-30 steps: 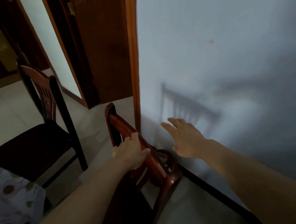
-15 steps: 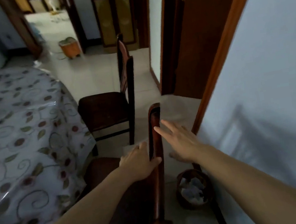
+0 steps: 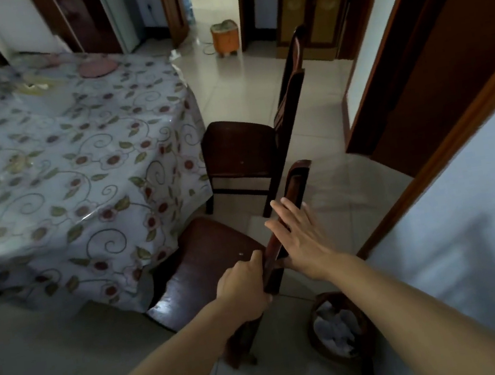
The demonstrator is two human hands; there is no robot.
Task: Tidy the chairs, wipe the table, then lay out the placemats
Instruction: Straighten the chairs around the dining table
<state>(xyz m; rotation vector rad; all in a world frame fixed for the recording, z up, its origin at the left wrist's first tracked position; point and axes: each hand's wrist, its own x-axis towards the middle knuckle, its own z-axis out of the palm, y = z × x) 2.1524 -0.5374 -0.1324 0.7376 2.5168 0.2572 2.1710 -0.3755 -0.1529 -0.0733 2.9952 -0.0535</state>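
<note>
1. The near chair stood beside the bench, its seat partly tucked under the floral cloth, backrest toward the person.
2. Left hand had its grip wrapped round the top rail of the backrest; the right hand lay flat on the rail further along, fingers straight, holding nothing.
3. It looked like solid dark wood, so I'd guess heavy and stiff, likely to scrape on the tile floor rather than glide.
4. The top rail seemed the best place to hold, one hand toward each end so it won't twist.
5. A second chair stood just beyond, and a wastebasket near the back legs, though how near was hard to judge.
</note>
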